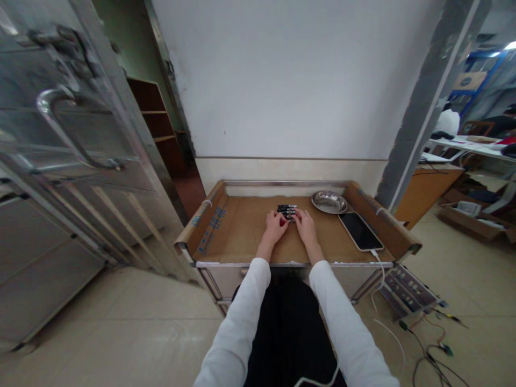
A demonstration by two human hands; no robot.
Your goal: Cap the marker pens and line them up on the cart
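Observation:
A small bundle of short black sticks with pale bands point(286, 208) lies side by side on the cardboard surface; they look like batteries or pens, too small to tell which. Curled around its left end is my left hand point(275, 226), fingers closed. My right hand point(305, 224) closes on the right end, thumb and fingertips against the sticks. Part of the row is hidden behind my fingers. A bit of red shows beside my left fingertips.
The cardboard-lined tray table point(242, 236) has raised sides. A round metal dish point(329, 202) sits at its back right, with a phone point(360, 231) on a white cable point(379, 274) nearer me. An electrical box point(411, 290) and loose wires lie on the floor at right.

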